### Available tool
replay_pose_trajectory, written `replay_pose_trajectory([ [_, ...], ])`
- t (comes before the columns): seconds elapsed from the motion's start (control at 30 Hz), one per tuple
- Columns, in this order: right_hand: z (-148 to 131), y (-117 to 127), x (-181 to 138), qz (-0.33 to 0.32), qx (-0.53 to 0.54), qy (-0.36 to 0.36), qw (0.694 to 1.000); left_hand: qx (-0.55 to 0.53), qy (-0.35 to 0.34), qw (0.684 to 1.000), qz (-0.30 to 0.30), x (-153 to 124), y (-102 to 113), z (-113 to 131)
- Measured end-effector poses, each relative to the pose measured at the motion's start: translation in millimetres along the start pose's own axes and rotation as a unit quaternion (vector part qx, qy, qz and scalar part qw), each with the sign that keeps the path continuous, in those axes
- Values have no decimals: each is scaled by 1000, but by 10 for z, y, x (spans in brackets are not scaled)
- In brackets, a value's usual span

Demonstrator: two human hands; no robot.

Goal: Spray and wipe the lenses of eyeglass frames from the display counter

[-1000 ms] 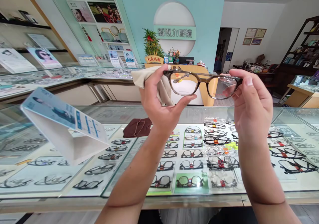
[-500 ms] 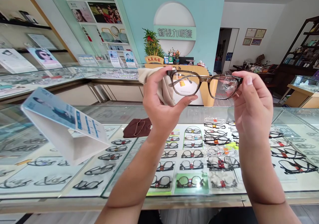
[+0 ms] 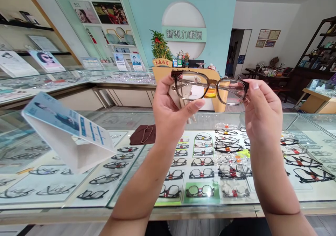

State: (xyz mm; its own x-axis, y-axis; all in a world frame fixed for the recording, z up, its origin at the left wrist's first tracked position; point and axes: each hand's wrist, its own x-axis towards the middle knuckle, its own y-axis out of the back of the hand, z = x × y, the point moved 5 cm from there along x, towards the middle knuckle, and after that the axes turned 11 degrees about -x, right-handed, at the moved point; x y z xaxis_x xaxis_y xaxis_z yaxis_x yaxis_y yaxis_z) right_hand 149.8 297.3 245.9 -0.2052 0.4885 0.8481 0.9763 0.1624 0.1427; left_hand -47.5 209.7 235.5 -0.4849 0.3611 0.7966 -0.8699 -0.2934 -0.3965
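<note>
I hold a pair of brown translucent glasses (image 3: 210, 87) up at chest height over a glass counter (image 3: 126, 120). My left hand (image 3: 170, 113) grips the left lens rim between thumb and fingers, with a beige cleaning cloth (image 3: 181, 101) tucked behind that lens. My right hand (image 3: 259, 113) pinches the right end of the frame. The glasses face me, tilted slightly down to the right.
Under the counter glass lie several rows of displayed spectacle frames (image 3: 207, 162). A dark red pouch (image 3: 143, 134) rests on the counter. A tilted white and blue leaflet stand (image 3: 68, 134) is at the left. A reception desk (image 3: 215, 89) and shelves stand beyond.
The cloth has been gathered in behind the left lens, where before it stuck out to the left. The glasses shifted slightly left and tilted.
</note>
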Motion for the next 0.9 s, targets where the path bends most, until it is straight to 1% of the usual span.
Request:
replay_pose_trajectory([
  [0.13,55,1,-12,-10,-14,11,1000,-23,47,998,18,-47,-48,27],
  [0.27,78,1,-18,-17,-20,14,1000,-31,78,995,47,-94,-81,61],
  [0.43,110,-5,0,-11,18,-46,999,-82,96,988,83,-129,-132,112],
  [0.5,113,-5,6,-2,30,-72,997,-91,108,986,88,-130,-141,114],
  [0.57,88,-11,8,4,31,-80,996,-102,121,983,89,-122,-134,98],
  [0.67,-5,-29,5,10,39,-56,998,-114,151,979,76,-92,-104,42],
  [0.77,-97,-27,-3,23,66,-20,997,-141,212,966,52,-65,-88,-34],
  [0.83,-145,-17,-4,18,61,15,998,-180,263,947,34,-61,-105,-73],
  [0.9,-206,-10,0,-5,24,73,997,-222,315,923,14,-74,-141,-105],
])
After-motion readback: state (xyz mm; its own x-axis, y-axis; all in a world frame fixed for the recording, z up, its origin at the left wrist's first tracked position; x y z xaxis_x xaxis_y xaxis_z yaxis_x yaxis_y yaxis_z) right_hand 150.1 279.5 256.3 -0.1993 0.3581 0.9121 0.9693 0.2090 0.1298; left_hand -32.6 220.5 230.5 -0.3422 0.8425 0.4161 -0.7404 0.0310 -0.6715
